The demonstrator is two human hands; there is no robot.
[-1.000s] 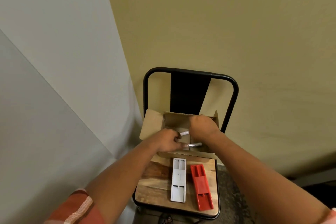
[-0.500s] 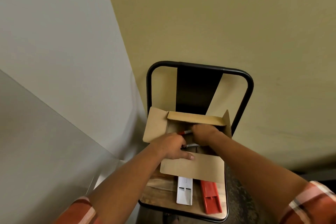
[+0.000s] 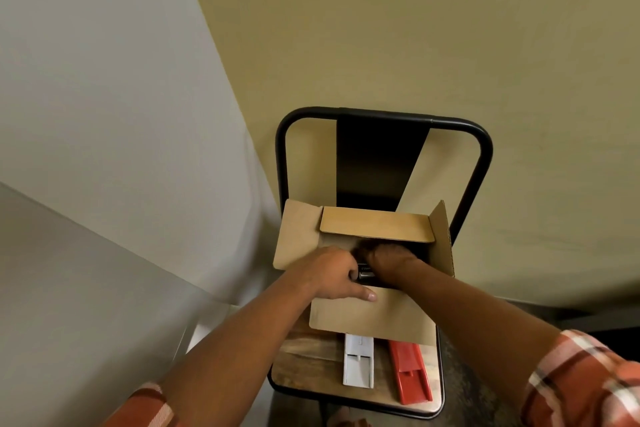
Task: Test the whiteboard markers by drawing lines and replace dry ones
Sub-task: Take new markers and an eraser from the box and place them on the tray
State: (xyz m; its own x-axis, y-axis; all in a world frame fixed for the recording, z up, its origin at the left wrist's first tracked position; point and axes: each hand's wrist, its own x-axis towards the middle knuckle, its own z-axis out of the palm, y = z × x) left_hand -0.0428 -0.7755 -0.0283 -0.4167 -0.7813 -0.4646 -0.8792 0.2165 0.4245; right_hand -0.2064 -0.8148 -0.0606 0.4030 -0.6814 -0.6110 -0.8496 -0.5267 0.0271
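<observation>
So from the head view: compared with a second ago, both hands have gone deeper into the cardboard box (image 3: 349,321) on the chair (image 3: 381,121), and the red-tipped marker that was poking up between them has dropped out of sight. My guess is they're digging for replacements or stashing tested ones, so no line-drawing right now.

The left hand (image 3: 332,276) rests on the box's near flap, thumb stretched flat along it, and its curled fingers seem to pinch a dark marker (image 3: 366,274). The right hand (image 3: 384,258) is a curled fist down in the box; can't tell what its grip has.

The marker is just a dark barrel with a pale label, between the hands. A white tray (image 3: 358,364) and a red tray (image 3: 410,373) lie on the seat.
</observation>
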